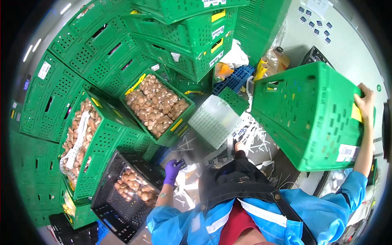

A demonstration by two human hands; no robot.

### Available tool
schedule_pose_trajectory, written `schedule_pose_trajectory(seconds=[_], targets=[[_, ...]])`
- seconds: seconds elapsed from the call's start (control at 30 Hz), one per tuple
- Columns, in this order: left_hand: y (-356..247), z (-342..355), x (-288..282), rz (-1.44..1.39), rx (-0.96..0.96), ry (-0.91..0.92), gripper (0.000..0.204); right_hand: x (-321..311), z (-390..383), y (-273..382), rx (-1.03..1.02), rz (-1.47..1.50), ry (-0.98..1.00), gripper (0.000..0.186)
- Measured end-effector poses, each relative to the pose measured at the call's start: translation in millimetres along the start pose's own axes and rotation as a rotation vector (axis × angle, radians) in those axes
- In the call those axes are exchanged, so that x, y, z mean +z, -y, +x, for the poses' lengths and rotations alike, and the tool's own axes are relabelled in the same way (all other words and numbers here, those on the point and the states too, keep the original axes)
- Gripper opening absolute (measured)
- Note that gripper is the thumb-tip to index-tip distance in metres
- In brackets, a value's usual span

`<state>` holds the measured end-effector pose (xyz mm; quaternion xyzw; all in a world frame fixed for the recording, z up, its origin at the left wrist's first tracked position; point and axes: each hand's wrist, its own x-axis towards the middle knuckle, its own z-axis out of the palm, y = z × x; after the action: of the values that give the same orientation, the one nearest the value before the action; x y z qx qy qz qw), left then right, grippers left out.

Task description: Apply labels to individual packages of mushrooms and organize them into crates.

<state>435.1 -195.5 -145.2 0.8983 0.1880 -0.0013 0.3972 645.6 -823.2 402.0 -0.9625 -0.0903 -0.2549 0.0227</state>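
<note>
Gripping one rim of tilted green crate (310,114), right hand (364,102) risks dropping it; gloved left hand (173,168) hangs loosely curled, empty, above black crate (107,204).

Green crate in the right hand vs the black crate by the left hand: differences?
The green perforated plastic crate is lifted and tilted, gripped at its rim by the bare right hand; the black perforated plastic crate rests low among the stacked crates, with the purple-gloved left hand just above its corner. The black crate holds brown mushrooms; the green crate's inside is hidden. Both are slotted plastic.
</note>
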Motion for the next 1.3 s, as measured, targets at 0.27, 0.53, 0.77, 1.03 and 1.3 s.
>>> schedule_pose_trajectory(seconds=[0.27,0.53,0.77,1.03,1.3], targets=[[-32.5,-26.9,42.3,-0.068,-0.385,-0.218,0.037,195.6,85.4,-48.8,0.135,-0.026,0.272,0.043],[-145.8,-23.1,70.1,0.211,-0.327,-0.093,0.039,406.6,165.5,-173.2,0.622,-0.028,0.340,0.069],[-180.9,-16.6,82.8,0.293,-0.257,0.013,0.032,645.9,135.0,-198.2,1.154,0.489,0.268,0.089],[-213.8,-44.3,62.5,0.394,-0.321,0.026,0.022,825.1,42.5,-123.0,1.614,1.289,0.207,0.063],[-220.0,-13.8,104.4,0.310,-0.109,0.071,0.023,878.7,-0.1,-130.1,1.244,0.766,0.318,0.053]])
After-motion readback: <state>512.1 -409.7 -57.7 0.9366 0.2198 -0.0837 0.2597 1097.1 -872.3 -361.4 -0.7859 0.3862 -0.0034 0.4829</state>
